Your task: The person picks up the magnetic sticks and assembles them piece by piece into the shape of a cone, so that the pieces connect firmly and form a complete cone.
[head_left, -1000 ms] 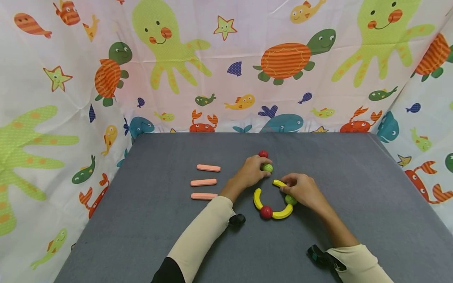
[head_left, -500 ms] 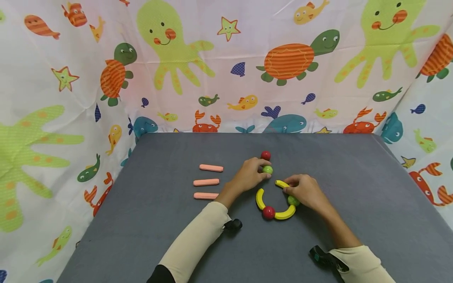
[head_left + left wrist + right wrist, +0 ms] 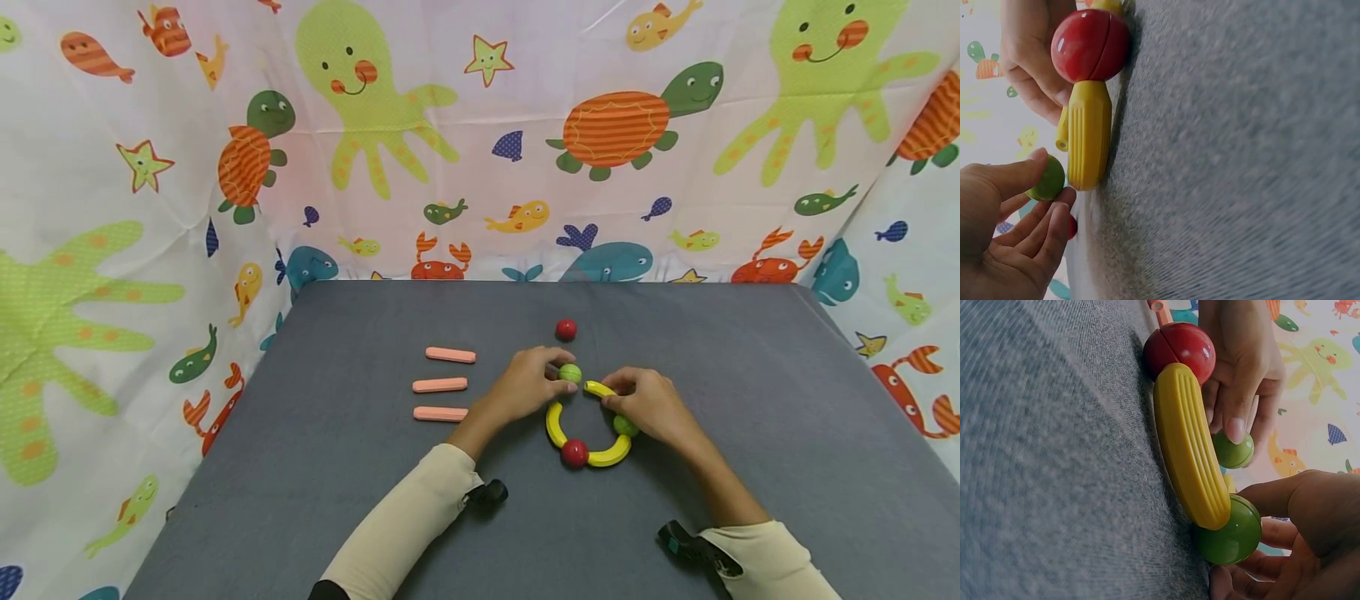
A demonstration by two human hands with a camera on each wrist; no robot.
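Observation:
My left hand (image 3: pixel 528 383) pinches a green ball (image 3: pixel 1047 180) between thumb and fingers, at the gap in a ring of toy pieces. My right hand (image 3: pixel 645 402) grips a yellow curved piece (image 3: pixel 596 388) on the ring's upper right, its free end pointing towards that ball. Below the right fingers sits a second green ball (image 3: pixel 1232 532), joined to a lower yellow curved piece (image 3: pixel 1191 447). A red ball (image 3: pixel 574 452) links this to another yellow curved piece (image 3: pixel 1089 134) on the left. Beyond my left hand a loose red ball (image 3: pixel 566 330) lies on the cloth.
Three pink sticks (image 3: pixel 440 385) lie in a column left of the left hand. Grey cloth (image 3: pixel 360 483) covers the table. Behind and beside it hangs a white curtain (image 3: pixel 420 50) printed with sea animals.
My left hand has brought the green ball nearer to me, away from the loose red ball and towards the ring's gap. The right hand stays at the yellow curved piece.

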